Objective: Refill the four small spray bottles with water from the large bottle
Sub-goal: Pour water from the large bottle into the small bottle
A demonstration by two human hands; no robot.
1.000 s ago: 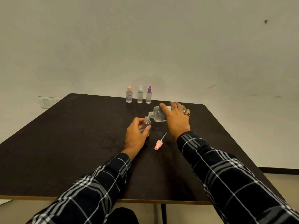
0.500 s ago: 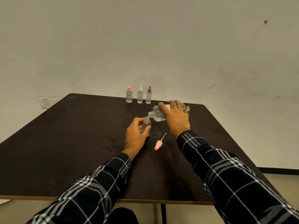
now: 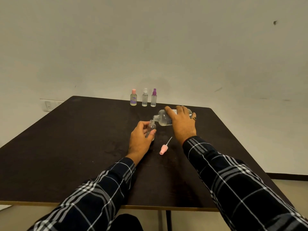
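Note:
My left hand (image 3: pixel 140 139) grips a small clear spray bottle (image 3: pixel 151 127) with no cap, standing upright on the dark table (image 3: pixel 75 147). My right hand (image 3: pixel 180 122) holds the large clear bottle (image 3: pixel 162 120) tipped on its side, its open mouth just above and to the right of the small bottle's neck. A pink spray cap with its dip tube (image 3: pixel 164 148) lies on the table between my hands. Three capped small bottles stand in a row at the far edge: pink-capped (image 3: pixel 133 97), white-capped (image 3: pixel 145 97), purple-capped (image 3: pixel 153 97).
The table's near edge (image 3: pixel 150 206) runs just above my sleeves. A pale wall rises behind the far edge, with a socket plate (image 3: pixel 48 105) at the left.
The large bottle has lifted a little and tilted slightly less over the small bottle's neck. My left hand and the small bottle have stayed put.

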